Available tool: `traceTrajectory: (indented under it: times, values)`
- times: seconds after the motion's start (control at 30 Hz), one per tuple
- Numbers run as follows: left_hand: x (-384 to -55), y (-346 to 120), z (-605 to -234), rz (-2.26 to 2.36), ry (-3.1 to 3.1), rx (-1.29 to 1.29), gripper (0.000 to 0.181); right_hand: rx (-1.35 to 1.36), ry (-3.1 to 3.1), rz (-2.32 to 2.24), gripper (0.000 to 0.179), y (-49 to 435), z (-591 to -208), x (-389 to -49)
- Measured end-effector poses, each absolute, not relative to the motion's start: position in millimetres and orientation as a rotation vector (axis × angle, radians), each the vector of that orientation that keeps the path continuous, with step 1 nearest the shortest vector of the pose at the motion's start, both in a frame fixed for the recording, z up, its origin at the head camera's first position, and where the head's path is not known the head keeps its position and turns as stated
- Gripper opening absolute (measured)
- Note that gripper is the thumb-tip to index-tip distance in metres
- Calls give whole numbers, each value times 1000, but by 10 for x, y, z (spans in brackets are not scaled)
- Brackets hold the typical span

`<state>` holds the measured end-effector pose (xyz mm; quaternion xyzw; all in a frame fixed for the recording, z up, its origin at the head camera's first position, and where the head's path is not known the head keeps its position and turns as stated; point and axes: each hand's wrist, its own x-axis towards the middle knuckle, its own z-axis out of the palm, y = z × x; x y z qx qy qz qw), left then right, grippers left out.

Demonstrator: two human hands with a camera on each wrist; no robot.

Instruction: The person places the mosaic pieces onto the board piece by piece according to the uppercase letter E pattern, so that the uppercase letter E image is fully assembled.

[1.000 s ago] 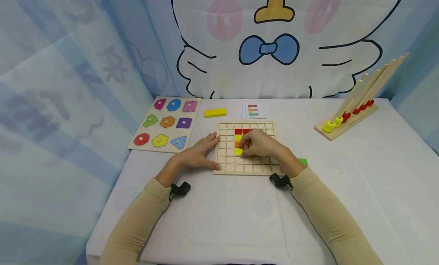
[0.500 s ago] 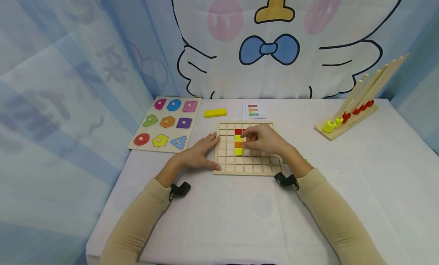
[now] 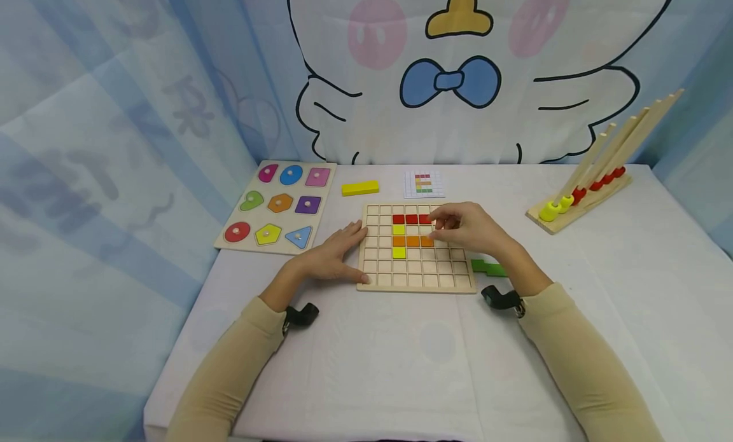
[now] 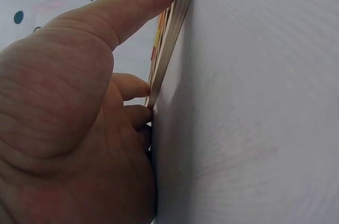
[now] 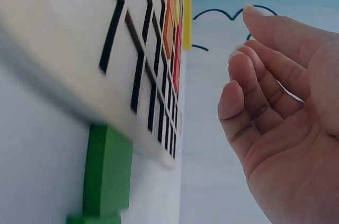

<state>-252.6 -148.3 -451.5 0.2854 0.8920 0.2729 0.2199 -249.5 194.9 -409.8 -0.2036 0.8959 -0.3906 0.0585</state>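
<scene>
A wooden grid board (image 3: 378, 264) lies on the table. Set in its cells are a row of red squares (image 3: 411, 219), a row of orange squares (image 3: 413, 241) and two yellow squares (image 3: 398, 252). My left hand (image 3: 326, 254) rests against the board's left edge, fingers extended, thumb at the near left corner; the left wrist view shows the thumb (image 4: 122, 12) on the wooden edge. Over the board's right half hovers my right hand (image 3: 472, 227), beside the right end of the orange row. In the right wrist view its loosely bent fingers (image 5: 243, 75) hold nothing.
Green blocks (image 3: 489, 268) lie by the board's right edge. Behind the board are a yellow block (image 3: 360, 188) and a pattern card (image 3: 424, 184). A knobbed shape puzzle (image 3: 269, 216) lies left; a peg stand with beads (image 3: 578, 197) stands right.
My right hand has moved right and lifted off the coloured squares, uncovering the red and orange rows. More of the green blocks shows. The left hand stays in place.
</scene>
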Motion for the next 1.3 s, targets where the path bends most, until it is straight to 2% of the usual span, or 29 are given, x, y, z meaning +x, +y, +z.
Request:
traceTrajectory:
  times: [0.5,0.7,0.97,1.3]
  values:
    - [-2527,-1480,-4514,755,2471,772,117,-566,2726,-1098,34,2424,-4093,-2490]
    - [-2526,-1478,-4518,747,2473,781,117,-556,2661,-1105,26,2501,-4123,-2521]
    - [-2523,-1476,-4513,736,2480,777,117,-535,2533,-1088,30,2575,-4171,-2538]
    - [-2509,-1468,-4493,738,2477,764,117,-548,2408,-985,25,2680,-4165,-2531]
